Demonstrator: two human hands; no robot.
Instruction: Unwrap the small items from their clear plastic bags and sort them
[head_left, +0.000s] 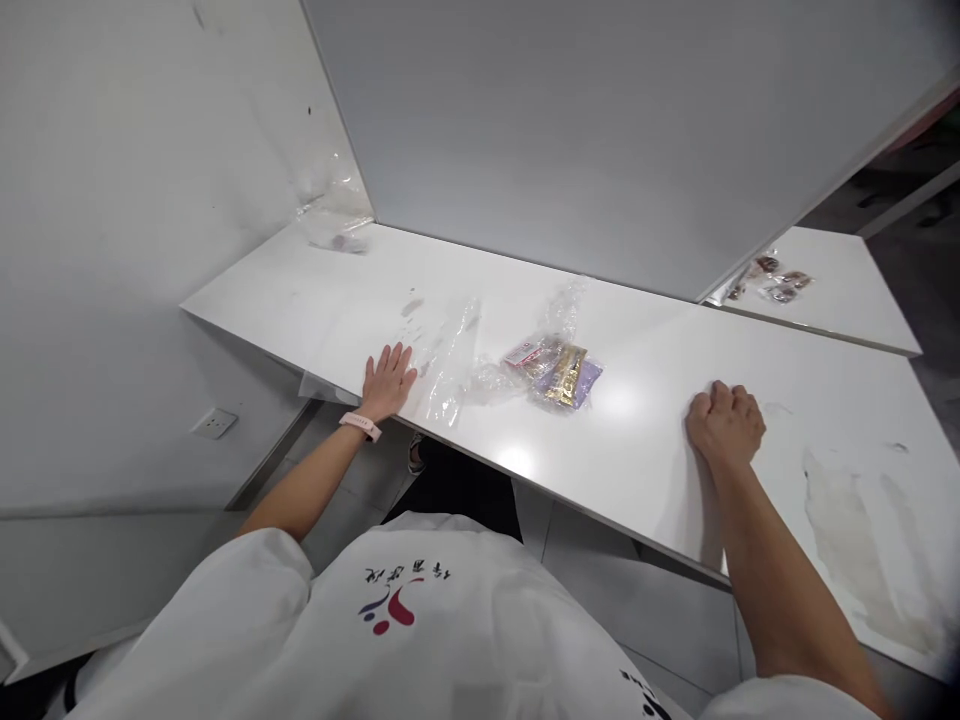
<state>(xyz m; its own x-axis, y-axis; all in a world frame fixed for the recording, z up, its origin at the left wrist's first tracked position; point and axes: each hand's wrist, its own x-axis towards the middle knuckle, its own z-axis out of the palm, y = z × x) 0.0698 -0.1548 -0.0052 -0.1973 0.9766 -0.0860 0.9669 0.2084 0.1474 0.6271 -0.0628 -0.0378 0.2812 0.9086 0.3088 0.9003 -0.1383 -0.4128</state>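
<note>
A clear bag (551,370) holds snack packets; at nine o'clock, the flat-open left hand (388,382) presses crinkled plastic (448,365); at three, the right hand (724,423) rests fisted, empty.

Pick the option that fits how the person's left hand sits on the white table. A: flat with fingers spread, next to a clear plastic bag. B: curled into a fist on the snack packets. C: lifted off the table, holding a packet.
A: the left hand lies flat, fingers spread, on the table beside the clear plastic bag; it holds nothing.
</note>
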